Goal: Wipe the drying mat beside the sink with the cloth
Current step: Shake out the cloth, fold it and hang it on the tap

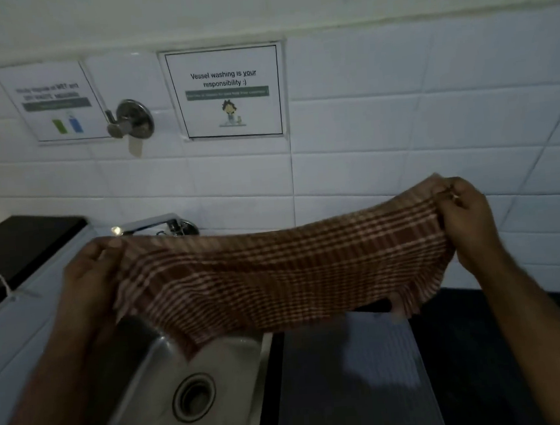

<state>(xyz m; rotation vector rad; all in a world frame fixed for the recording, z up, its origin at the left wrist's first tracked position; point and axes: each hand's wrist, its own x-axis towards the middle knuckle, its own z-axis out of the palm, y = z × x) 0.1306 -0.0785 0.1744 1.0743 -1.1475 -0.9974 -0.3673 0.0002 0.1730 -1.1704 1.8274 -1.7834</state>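
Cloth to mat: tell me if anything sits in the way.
Nothing visible does. The cloth hangs spread between the left hand and right hand, above the sink and the mat's far edge. The visible mat surface looks bare; its far edge is hidden behind the cloth.

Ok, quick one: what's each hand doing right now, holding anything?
Left hand: closed, gripping the left edge of the checked cloth.
Right hand: closed, pinching the cloth's right edge.

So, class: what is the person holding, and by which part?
The checked cloth, stretched out above the sink: left hand grips its left end, right hand its right end.
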